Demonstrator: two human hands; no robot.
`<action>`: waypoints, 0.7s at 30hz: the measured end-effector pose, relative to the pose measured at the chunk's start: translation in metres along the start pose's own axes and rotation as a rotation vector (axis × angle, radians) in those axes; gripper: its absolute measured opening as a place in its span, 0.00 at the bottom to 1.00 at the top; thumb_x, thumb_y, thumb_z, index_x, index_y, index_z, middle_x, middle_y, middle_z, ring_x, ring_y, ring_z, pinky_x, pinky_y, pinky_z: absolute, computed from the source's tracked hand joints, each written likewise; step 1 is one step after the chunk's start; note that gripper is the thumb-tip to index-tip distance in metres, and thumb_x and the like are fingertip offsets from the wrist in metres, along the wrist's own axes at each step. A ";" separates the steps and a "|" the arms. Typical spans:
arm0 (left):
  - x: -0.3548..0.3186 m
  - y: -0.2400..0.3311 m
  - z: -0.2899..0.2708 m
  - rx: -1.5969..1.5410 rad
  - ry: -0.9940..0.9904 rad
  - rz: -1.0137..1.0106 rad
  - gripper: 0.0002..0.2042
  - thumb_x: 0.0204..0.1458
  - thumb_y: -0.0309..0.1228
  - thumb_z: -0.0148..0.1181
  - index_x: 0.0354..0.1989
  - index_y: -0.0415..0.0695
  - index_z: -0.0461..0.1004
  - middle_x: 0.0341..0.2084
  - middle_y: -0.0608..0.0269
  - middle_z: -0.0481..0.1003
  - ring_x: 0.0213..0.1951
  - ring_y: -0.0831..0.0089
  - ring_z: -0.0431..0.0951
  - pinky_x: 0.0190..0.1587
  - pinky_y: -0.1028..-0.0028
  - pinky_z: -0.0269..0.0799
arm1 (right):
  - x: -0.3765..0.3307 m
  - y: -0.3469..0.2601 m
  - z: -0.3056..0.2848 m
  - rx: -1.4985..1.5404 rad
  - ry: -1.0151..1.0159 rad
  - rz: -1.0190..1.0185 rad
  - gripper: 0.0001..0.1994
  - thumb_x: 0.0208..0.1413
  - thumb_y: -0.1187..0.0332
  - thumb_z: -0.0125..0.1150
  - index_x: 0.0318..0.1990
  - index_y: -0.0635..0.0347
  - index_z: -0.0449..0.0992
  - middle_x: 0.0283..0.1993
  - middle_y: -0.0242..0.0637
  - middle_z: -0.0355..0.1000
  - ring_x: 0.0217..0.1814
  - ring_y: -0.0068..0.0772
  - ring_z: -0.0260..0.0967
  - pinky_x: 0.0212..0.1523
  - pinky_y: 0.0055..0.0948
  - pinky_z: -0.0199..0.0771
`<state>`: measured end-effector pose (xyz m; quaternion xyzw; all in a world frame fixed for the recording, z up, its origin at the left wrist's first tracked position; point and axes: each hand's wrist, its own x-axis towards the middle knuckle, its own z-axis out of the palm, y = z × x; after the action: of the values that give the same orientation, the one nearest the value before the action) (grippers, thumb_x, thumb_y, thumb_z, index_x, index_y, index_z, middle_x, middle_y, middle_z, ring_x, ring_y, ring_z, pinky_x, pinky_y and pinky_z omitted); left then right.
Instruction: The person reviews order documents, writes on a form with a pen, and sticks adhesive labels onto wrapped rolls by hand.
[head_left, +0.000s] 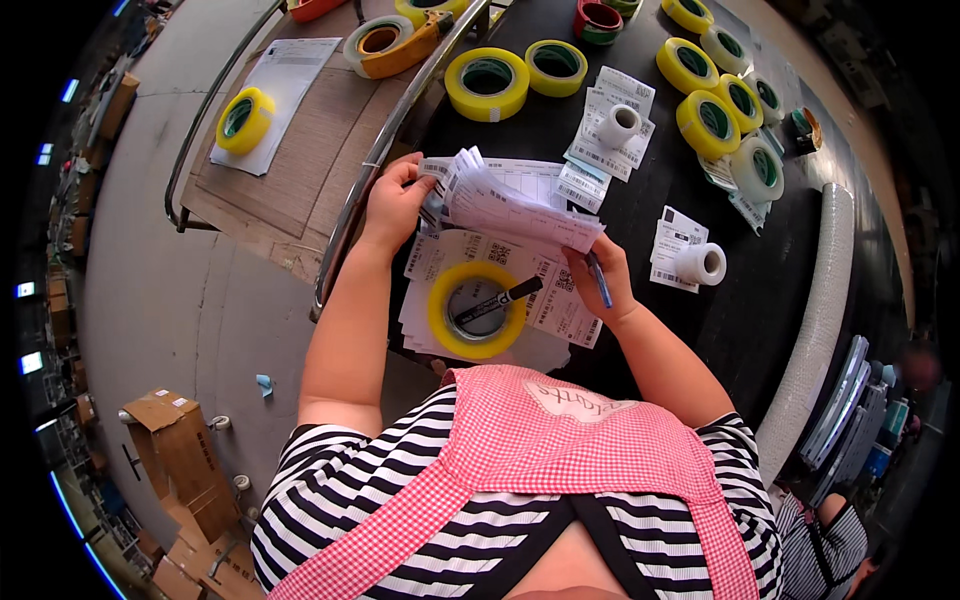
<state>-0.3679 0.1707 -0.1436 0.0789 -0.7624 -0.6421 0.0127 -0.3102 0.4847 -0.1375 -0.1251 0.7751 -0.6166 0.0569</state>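
Between both hands a folded sheaf of printed paper slips (500,205) is held up over the black table. My left hand (395,205) pinches its left end between thumb and fingers. At the right end, my right hand (605,275) is closed on the sheaf, with a blue pen (598,278) sticking out of its grip. Beneath the sheaf lie printed label sheets (565,310), partly hidden by it. A yellow tape roll (440,320) rests on these sheets, near my body. Across that roll's ring lies a black marker (500,302).
Several tape rolls (487,85) stand along the table's far side and right. Small white rolls (622,122) sit on label sheets. A metal rail (350,215) borders the table's left edge, beside a brown board cart (290,190). A long bubble-wrap roll (815,310) lies at right.
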 end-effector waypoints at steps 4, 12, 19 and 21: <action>0.033 0.009 0.000 0.624 -0.247 0.250 0.04 0.42 0.26 0.64 0.27 0.41 0.78 0.53 0.60 0.71 0.52 0.61 0.70 0.52 0.67 0.67 | -0.011 0.004 0.002 0.064 0.026 -0.079 0.08 0.56 0.83 0.54 0.41 0.61 0.72 0.35 0.30 0.69 0.37 0.17 0.64 0.41 0.18 0.65; 0.026 0.039 0.004 0.837 -0.405 0.408 0.05 0.38 0.28 0.66 0.23 0.44 0.77 0.34 0.62 0.72 0.45 0.60 0.69 0.49 0.67 0.66 | -0.016 0.004 0.001 -0.004 0.133 -0.078 0.03 0.59 0.77 0.54 0.39 0.61 0.71 0.34 0.28 0.70 0.35 0.16 0.65 0.38 0.19 0.66; 0.001 0.061 -0.005 0.615 -0.270 0.492 0.03 0.39 0.22 0.62 0.23 0.39 0.75 0.30 0.57 0.70 0.35 0.59 0.73 0.39 0.69 0.71 | -0.014 0.003 0.003 0.052 0.162 -0.052 0.05 0.58 0.77 0.55 0.41 0.60 0.70 0.31 0.29 0.71 0.32 0.14 0.65 0.34 0.19 0.67; 0.005 0.070 -0.013 0.635 -0.261 0.493 0.02 0.41 0.20 0.62 0.24 0.38 0.75 0.30 0.57 0.69 0.36 0.59 0.73 0.39 0.69 0.70 | -0.012 0.005 0.001 -0.086 0.188 -0.077 0.06 0.57 0.77 0.55 0.42 0.61 0.70 0.33 0.32 0.73 0.34 0.15 0.66 0.35 0.18 0.68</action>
<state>-0.3781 0.1685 -0.0732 -0.1879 -0.9137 -0.3576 0.0443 -0.2988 0.4877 -0.1431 -0.0989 0.7974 -0.5936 -0.0451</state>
